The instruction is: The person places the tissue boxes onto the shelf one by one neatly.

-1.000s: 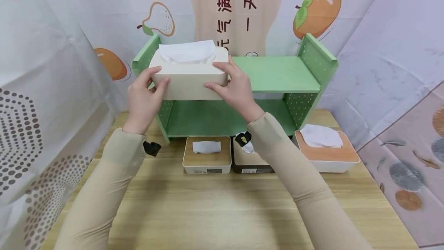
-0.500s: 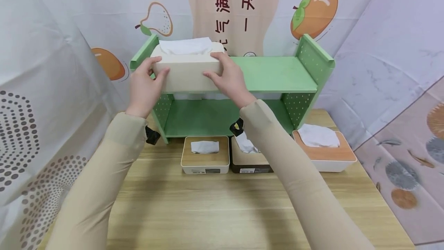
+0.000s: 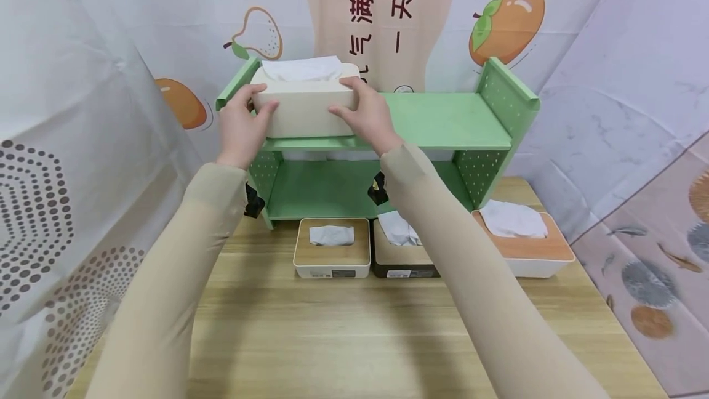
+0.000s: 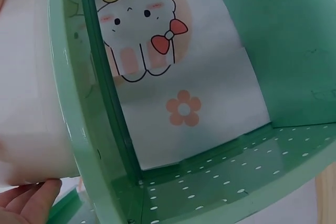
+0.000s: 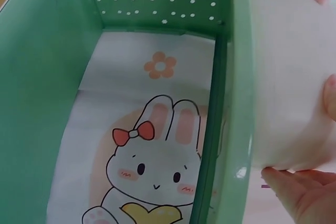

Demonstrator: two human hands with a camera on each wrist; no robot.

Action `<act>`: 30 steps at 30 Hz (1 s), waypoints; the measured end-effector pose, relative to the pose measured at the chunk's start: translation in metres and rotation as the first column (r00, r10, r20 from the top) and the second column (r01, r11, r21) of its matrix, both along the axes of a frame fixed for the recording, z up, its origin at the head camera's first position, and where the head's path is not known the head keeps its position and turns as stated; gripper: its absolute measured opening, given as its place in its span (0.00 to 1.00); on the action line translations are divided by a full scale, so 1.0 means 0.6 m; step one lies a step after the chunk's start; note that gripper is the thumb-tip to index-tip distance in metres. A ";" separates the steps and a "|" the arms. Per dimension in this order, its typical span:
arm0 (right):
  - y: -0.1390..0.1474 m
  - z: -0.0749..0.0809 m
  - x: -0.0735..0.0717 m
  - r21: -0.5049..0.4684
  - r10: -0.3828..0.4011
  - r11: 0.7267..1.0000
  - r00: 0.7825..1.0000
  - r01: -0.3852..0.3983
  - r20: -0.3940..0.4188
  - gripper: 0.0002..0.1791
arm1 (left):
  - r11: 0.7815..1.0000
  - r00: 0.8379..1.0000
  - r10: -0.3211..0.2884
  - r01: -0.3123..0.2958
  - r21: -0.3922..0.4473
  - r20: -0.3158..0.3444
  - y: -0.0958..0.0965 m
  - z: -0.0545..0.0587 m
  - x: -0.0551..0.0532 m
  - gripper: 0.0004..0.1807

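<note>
**At the green shelf (image 3: 410, 141), a cream tissue box (image 3: 312, 114) is held from both ends**

The box is at the left part of the upper board (image 3: 437, 117), on it or just above; contact I cannot tell. Probably it is light and rather stiff, with smooth walls, a little slippery, so the short ends give the safest hold. There the left hand (image 3: 242, 131) and right hand (image 3: 370, 114) grip it, thumbs against the front wall. The white tissue (image 3: 301, 69) looks soft, easy to tear.

tissue box (image 3: 307, 113) between hands (image 3: 241, 134)
</note>
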State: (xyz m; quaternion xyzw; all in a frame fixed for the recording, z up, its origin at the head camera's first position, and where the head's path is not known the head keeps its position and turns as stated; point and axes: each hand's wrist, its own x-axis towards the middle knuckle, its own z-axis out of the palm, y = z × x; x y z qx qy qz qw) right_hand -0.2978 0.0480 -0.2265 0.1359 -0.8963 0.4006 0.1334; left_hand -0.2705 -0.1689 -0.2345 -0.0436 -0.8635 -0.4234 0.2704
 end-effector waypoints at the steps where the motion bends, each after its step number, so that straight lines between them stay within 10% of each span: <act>1: -0.001 0.000 -0.003 0.005 -0.003 1.000 1.000 0.003 0.012 0.32 | 1.000 1.000 0.004 -0.004 0.005 0.008 0.000 0.001 -0.001 0.22; 30: -0.006 0.009 -0.029 0.038 0.007 0.999 0.999 -0.009 0.051 0.34 | 0.997 0.987 0.043 -0.054 0.064 0.155 0.017 0.029 -0.016 0.20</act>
